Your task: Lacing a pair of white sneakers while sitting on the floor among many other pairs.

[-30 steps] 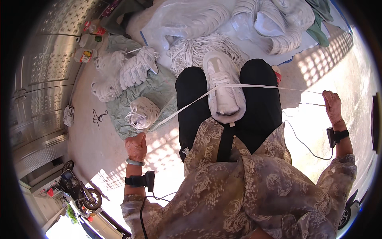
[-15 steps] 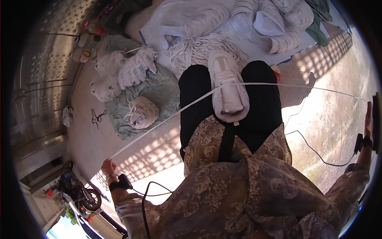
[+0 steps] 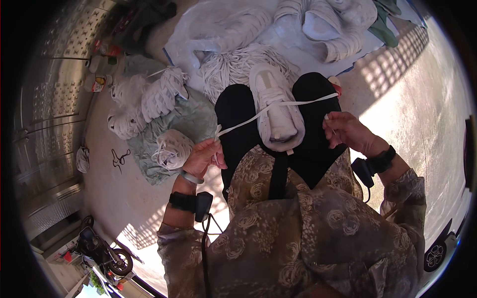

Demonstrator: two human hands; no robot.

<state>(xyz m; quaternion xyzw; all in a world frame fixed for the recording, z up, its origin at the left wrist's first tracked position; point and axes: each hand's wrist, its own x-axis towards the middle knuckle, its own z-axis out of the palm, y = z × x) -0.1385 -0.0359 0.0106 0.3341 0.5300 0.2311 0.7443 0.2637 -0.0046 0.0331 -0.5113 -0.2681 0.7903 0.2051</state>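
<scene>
A white sneaker [image 3: 275, 107] lies on my lap between my knees in black trousers. A white flat shoelace [image 3: 298, 103] runs across the sneaker, stretched from side to side. My left hand [image 3: 203, 158] pinches the lace's left end beside my left knee. My right hand [image 3: 345, 130] is closed on the lace's right part near my right knee. Both wrists wear black bands with a small device and a cable.
Bundles of white laces [image 3: 171, 148] lie on a green cloth [image 3: 191, 119] to my left. More lace bundles [image 3: 233, 67] and white sacks [image 3: 318, 25] sit ahead. Scissors [image 3: 118, 158] lie on the floor. A metal shutter [image 3: 47, 99] is at left, a motorbike [image 3: 102, 251] below left.
Both hands, spread wide apart pulling the lace taut, have come back in close to the knees. The lace now runs short across the sneaker.
</scene>
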